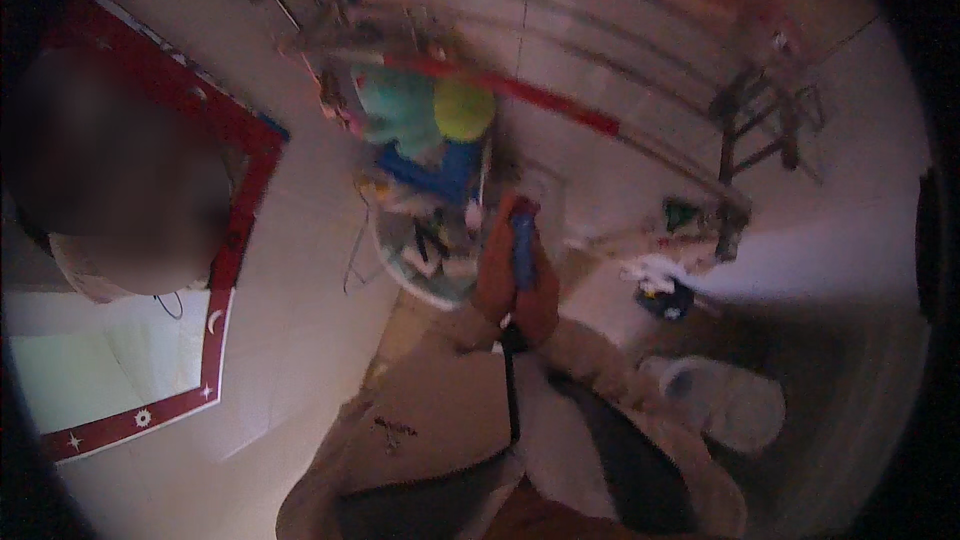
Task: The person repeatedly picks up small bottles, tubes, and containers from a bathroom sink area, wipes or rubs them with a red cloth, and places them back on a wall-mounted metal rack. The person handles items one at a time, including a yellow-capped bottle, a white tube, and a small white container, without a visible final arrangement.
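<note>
My left hand (494, 275) and my right hand (541, 292) are pressed together in front of me, both closed around a slim blue object (522, 240) that stands upright between them. A black cord (513, 395) hangs straight down from under the hands. Just beyond the hands is a white corner shelf (400, 262) with small bottles and tubes in it. The picture is blurred, so I cannot tell what kind of thing the blue object is.
A red-framed mirror (236, 240) hangs on the left wall. A teal puff (400, 110) and a yellow-green puff (463, 108) hang above the shelf. A metal towel rack (760, 120) sits at upper right, and a white toilet (725, 402) at lower right.
</note>
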Demonstrator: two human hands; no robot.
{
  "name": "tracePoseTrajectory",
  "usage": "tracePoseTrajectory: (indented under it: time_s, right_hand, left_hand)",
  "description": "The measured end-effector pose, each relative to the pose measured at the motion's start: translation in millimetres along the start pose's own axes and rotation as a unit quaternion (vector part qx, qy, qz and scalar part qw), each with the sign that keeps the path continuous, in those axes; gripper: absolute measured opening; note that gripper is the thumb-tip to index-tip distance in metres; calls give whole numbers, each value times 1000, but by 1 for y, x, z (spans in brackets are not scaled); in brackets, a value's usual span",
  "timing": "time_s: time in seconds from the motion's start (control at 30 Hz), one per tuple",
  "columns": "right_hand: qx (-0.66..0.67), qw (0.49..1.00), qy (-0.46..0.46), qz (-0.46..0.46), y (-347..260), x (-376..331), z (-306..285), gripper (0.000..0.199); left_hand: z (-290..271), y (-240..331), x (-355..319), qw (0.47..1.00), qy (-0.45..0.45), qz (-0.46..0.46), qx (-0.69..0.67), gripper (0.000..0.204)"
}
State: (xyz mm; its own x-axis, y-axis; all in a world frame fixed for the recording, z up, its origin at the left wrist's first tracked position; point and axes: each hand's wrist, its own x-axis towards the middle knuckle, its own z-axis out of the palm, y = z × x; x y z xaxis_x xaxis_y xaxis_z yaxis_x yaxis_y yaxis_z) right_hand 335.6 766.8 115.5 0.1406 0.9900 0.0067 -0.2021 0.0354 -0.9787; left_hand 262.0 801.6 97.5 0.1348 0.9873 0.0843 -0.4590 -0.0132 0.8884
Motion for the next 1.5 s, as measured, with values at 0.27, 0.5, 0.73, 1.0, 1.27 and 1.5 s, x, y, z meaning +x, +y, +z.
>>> tracePoseTrajectory:
  time_s: [0.27,0.5,0.73,1.0,1.27,1.5]
  right_hand:
    - [-220,967,-30,-127,-13,8,-3,41]
    - [-369,881,-125,-268,-2,8,4,46]
    - [-376,864,-124,-311,8,28,6,47]
    - [-363,881,-106,-284,-5,37,8,36]
    - [-332,894,-147,-262,-22,51,7,37]
    - [-171,969,-102,-145,-52,36,-4,32]
  left_hand:
    - [-21,4,-12,970,31,25,241,42]
    - [-21,-4,-28,965,105,-158,-183,49]
    - [-25,21,-36,990,64,-128,-7,51]
    - [-6,78,-36,972,73,-153,163,51]
    - [-33,37,-35,983,68,-167,16,44]
    - [-78,103,-30,925,-56,-89,366,43]
